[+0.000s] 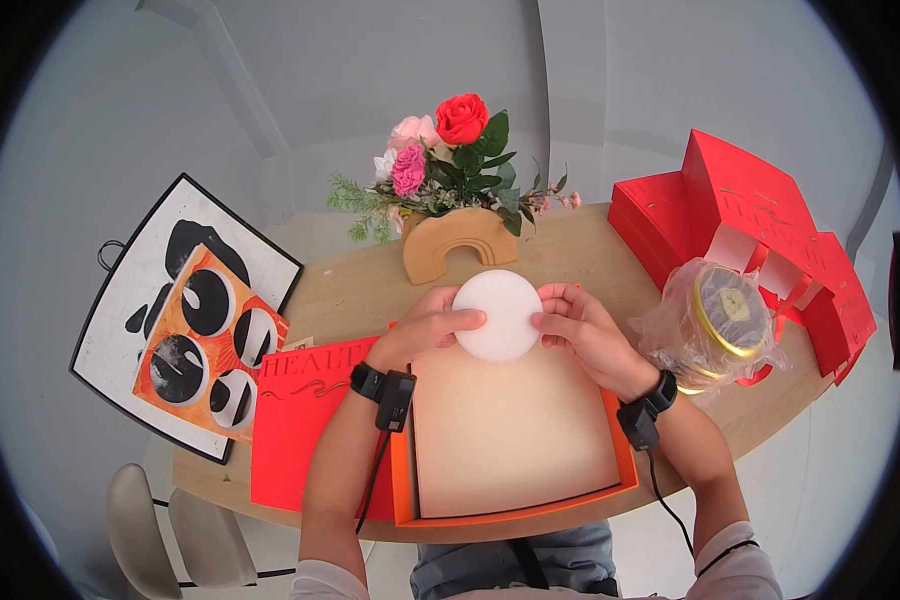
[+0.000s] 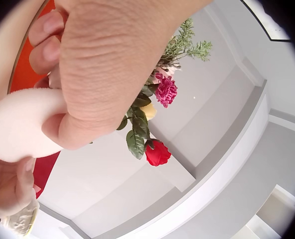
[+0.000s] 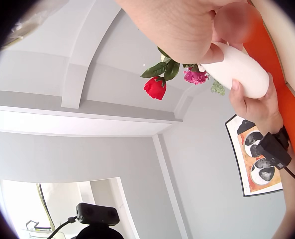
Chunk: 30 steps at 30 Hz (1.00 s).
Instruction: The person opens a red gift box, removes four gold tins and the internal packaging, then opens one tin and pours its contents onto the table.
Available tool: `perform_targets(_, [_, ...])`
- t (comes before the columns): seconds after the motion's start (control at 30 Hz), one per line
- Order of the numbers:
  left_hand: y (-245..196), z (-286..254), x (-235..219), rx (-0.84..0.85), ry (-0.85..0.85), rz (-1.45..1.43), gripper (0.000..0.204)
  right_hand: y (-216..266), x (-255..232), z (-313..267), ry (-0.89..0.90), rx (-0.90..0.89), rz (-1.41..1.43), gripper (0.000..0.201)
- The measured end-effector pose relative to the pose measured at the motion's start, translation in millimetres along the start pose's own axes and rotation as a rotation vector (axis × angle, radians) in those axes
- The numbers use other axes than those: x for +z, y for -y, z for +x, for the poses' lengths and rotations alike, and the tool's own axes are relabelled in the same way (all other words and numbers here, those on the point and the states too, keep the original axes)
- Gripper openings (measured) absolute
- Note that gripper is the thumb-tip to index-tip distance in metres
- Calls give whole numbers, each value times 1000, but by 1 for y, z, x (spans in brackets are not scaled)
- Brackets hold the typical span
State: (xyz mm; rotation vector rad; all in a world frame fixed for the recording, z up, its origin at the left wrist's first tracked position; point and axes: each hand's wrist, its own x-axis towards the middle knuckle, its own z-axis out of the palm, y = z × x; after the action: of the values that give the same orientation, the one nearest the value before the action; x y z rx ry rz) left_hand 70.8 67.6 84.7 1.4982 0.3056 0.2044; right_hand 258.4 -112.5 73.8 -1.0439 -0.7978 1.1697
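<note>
A thick white round pad with a soft, matte surface and rounded edges is held up over an open orange box. My left hand pinches its left edge, thumb lying on the near face. From the other side, my right hand grips the right edge between thumb and fingers. In the left wrist view the pad shows its thickness between both hands. The right wrist view also has both thumbs on the pad. Beneath the hands, a plain cream surface fills the box.
A red lid lettered "HEALTH" lies left of the box, beside a framed panda picture. Flowers in an arched wooden vase stand behind. To the right are a plastic-wrapped jar and red gift boxes.
</note>
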Motion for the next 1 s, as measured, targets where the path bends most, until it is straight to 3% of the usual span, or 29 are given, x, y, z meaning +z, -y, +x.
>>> perform_targets(0.27, [0, 1, -5, -30, -13, 48, 57, 2, 2, -1, -13, 2, 14, 31])
perform_targets(0.63, [1, 2, -5, -34, -46, -37, 29, 3, 4, -2, -29, 38, -4, 34])
perform_targets(0.77, [2, 3, -7, -42, -41, -18, 35, 4, 4, -2, -23, 49, 4, 35])
perform_targets(1.0, [3, 3, -6, -44, -63, -53, 29, 4, 4, -2, -16, 67, 10, 34])
